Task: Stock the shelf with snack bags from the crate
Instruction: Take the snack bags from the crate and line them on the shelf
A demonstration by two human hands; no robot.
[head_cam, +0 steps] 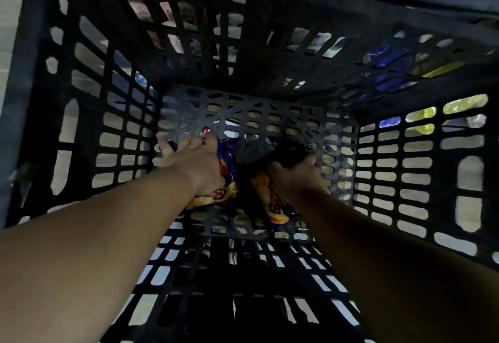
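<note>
Left hand and right hand each grasp a snack bag on the crate floor.

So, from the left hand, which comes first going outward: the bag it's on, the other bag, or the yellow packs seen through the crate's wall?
1. Left bag: under the left hand, which grips it on the crate floor.
2. Right bag: beside it, under the right hand.
3. Yellow packs: outside, beyond the right wall.

Bare forearms, no sleeves; red-ringed left hand.
</note>
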